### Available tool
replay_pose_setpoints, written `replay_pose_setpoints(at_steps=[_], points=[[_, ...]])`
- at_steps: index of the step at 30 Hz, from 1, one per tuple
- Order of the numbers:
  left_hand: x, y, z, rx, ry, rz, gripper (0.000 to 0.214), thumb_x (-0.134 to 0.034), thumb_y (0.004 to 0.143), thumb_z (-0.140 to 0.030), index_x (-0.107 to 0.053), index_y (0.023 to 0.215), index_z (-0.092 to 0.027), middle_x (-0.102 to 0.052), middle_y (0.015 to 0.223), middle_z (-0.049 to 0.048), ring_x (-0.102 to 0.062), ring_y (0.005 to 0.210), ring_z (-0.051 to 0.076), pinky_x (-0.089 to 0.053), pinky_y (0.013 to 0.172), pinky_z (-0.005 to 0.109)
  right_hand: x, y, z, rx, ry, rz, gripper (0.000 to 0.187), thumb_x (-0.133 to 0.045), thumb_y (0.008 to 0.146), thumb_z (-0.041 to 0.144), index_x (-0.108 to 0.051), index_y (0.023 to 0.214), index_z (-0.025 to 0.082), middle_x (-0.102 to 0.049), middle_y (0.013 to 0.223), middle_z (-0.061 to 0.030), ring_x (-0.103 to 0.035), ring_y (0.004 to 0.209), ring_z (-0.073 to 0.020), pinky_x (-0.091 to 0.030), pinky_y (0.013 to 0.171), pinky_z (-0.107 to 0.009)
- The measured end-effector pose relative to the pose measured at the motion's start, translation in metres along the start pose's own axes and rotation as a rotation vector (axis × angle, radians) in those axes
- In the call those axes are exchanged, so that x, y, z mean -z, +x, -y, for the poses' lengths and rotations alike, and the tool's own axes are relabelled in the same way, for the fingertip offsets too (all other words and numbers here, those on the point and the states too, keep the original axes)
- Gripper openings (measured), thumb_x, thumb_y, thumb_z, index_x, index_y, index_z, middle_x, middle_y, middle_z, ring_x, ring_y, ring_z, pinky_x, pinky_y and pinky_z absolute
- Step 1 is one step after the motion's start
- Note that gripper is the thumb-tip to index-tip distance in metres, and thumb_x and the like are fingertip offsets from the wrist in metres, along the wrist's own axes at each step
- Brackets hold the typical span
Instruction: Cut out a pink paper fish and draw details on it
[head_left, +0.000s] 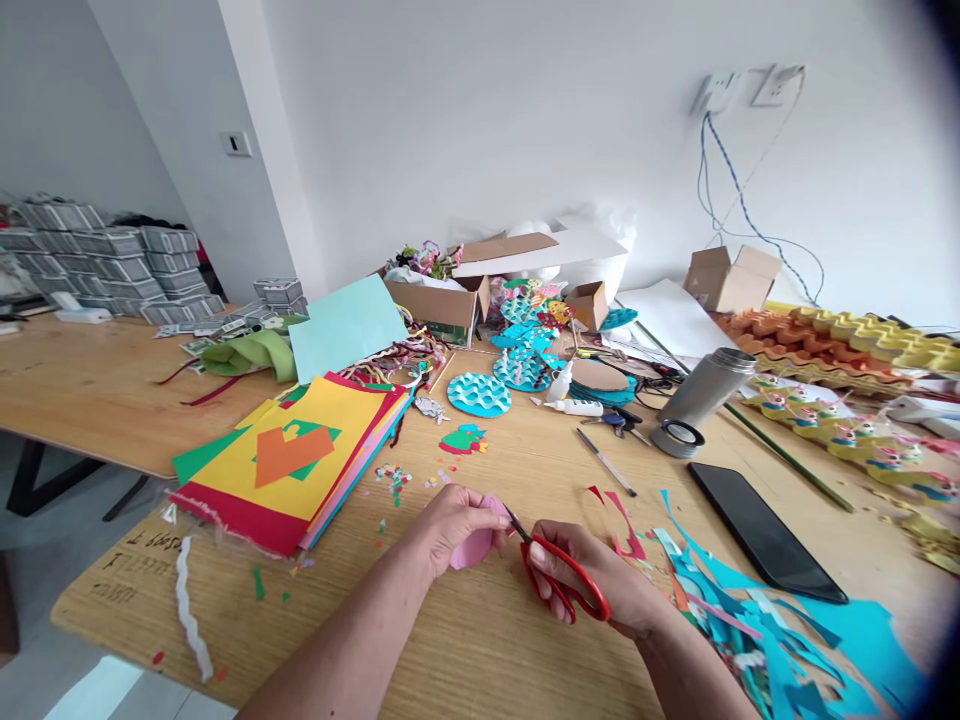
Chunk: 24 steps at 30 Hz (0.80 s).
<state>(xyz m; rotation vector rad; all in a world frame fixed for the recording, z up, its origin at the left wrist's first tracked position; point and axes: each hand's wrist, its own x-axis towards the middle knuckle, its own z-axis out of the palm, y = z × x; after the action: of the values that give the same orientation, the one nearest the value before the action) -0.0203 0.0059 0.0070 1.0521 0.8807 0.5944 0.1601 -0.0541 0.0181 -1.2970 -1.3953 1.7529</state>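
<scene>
Between the thumb and fingers of my left hand [456, 525] is a piece of pink paper [474, 550]. My right hand [581, 570] grips red-handled scissors [574, 575], fingers in the loops. The scissors' dark blades point up and left and meet the edge of the pink paper; I cannot tell whether they are fully closed. Beyond my hands lies a small green, blue and red paper cutout [463, 440]. Tiny coloured paper bits [394, 482] are scattered left of it. Red paper scraps [619, 520] lie just right of the scissors.
Stacked coloured paper sheets [300, 480] lie at left. A blue wavy-topped disc [478, 395], glue bottle [577, 407] and pen [606, 462] lie farther back. At right are a phone [765, 530], a steel flask [709, 390], blue paper scraps [765, 620] and egg trays [840, 350].
</scene>
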Motion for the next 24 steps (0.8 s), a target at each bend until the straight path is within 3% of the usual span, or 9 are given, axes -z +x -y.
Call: replay_pose_setpoints(at_steps=[24], points=[[0.0041,0.0036,0.0066,-0.021,-0.005,0.026,0.026,-0.072,0.057,-0.036,-0.072,0.067,-0.012,-0.062,0.056,0.0035,-0.047,0.051,0.012,-0.03,0.055,0.026,-0.0004,-0.0005,-0.0002,0.008,-0.016,-0.002,0.052,-0.066,0.069,0.065,-0.045,0.07,0.018,-0.055,0.056,0.0039,-0.05,0.043,-0.008,-0.033,0.041,-0.021]])
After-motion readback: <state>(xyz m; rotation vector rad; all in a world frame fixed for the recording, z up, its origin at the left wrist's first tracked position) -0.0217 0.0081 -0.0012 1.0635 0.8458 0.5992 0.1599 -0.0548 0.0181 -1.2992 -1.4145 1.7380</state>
